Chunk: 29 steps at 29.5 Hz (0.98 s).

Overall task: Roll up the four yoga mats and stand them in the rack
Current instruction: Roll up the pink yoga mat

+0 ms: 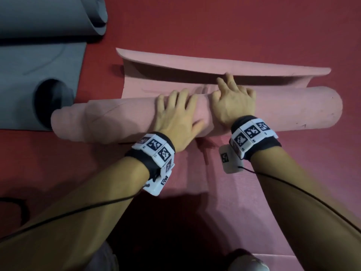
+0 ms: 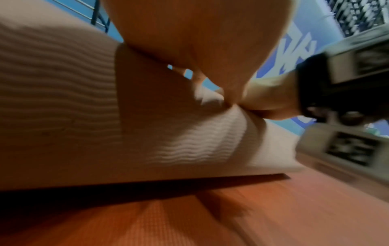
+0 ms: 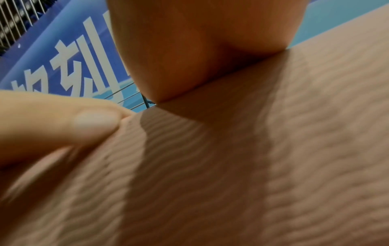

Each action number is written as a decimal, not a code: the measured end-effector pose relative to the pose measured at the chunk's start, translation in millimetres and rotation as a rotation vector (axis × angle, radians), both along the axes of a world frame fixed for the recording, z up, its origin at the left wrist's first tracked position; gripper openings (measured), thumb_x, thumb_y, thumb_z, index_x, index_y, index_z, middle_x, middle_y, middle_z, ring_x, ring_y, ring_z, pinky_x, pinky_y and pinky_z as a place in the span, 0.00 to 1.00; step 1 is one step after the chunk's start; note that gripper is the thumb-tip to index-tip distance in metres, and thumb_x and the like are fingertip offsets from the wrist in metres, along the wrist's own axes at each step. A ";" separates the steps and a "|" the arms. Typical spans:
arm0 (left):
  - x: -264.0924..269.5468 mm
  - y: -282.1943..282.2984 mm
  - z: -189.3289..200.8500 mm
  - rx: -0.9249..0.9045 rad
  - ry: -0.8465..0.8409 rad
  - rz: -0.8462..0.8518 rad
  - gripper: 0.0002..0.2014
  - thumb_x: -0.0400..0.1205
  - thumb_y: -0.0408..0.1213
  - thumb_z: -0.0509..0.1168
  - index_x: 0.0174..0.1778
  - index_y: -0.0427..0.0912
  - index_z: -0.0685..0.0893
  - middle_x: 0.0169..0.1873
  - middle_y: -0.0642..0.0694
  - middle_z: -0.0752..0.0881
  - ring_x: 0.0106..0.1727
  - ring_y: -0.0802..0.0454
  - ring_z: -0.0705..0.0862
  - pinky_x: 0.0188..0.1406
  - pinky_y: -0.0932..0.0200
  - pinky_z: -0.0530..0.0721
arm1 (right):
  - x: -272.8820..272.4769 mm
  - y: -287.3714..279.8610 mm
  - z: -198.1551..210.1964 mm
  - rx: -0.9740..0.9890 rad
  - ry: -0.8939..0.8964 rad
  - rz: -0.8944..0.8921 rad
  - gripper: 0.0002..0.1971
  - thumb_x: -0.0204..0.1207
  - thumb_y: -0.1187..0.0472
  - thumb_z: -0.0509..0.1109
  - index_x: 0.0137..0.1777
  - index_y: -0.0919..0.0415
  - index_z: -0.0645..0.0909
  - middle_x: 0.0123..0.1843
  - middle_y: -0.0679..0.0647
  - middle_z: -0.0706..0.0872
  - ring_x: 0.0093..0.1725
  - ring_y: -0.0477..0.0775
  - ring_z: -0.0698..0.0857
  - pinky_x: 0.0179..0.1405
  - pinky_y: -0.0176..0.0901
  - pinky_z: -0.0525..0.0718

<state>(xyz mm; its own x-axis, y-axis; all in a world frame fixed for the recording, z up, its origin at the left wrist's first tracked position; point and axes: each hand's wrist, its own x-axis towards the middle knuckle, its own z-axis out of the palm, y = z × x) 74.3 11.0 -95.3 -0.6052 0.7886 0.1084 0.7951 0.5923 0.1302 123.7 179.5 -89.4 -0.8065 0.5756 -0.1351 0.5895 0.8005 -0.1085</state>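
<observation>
Mat (image 1: 293,112) under both flat hands

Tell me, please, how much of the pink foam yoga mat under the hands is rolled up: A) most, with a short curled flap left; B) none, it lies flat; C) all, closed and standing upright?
A: both the left hand and right hand press on the thick pink foam yoga mat roll, while a short flap beyond the fingers lies unrolled, edge curling up.

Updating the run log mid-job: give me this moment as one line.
step: rolling pink mat | left hand: flat on roll | right hand: flat on roll | unrolled: short curled end | grey mats: beside, on floor
</observation>
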 end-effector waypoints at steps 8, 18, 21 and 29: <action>-17.5 13.9 7.3 -0.328 -0.017 -0.016 0.63 0.58 0.62 0.80 0.83 0.43 0.54 0.76 0.43 0.67 0.74 0.40 0.69 0.70 0.35 0.67 | 22.2 -16.1 -20.0 0.120 0.332 0.042 0.26 0.85 0.49 0.47 0.70 0.56 0.82 0.73 0.54 0.82 0.73 0.61 0.77 0.80 0.56 0.59; -17.1 18.8 9.2 -0.321 -0.030 0.091 0.64 0.59 0.58 0.82 0.85 0.46 0.51 0.80 0.41 0.62 0.80 0.37 0.62 0.78 0.27 0.55 | -17.7 4.4 -4.8 0.046 0.115 0.017 0.31 0.79 0.43 0.44 0.79 0.47 0.71 0.86 0.53 0.65 0.79 0.59 0.69 0.76 0.56 0.59; -21.7 22.2 2.9 -0.321 0.009 0.107 0.65 0.58 0.58 0.83 0.85 0.48 0.50 0.81 0.40 0.62 0.79 0.37 0.63 0.78 0.28 0.57 | -16.3 7.2 -3.9 0.030 0.132 0.058 0.36 0.77 0.36 0.39 0.78 0.46 0.73 0.85 0.52 0.68 0.81 0.58 0.68 0.78 0.57 0.56; -55.4 37.4 17.6 -0.346 -0.119 0.087 0.61 0.53 0.62 0.82 0.80 0.51 0.59 0.70 0.45 0.75 0.69 0.41 0.74 0.68 0.35 0.68 | -4.4 16.3 4.3 0.017 -0.040 0.299 0.66 0.43 0.29 0.83 0.84 0.48 0.61 0.82 0.52 0.67 0.82 0.61 0.62 0.82 0.72 0.50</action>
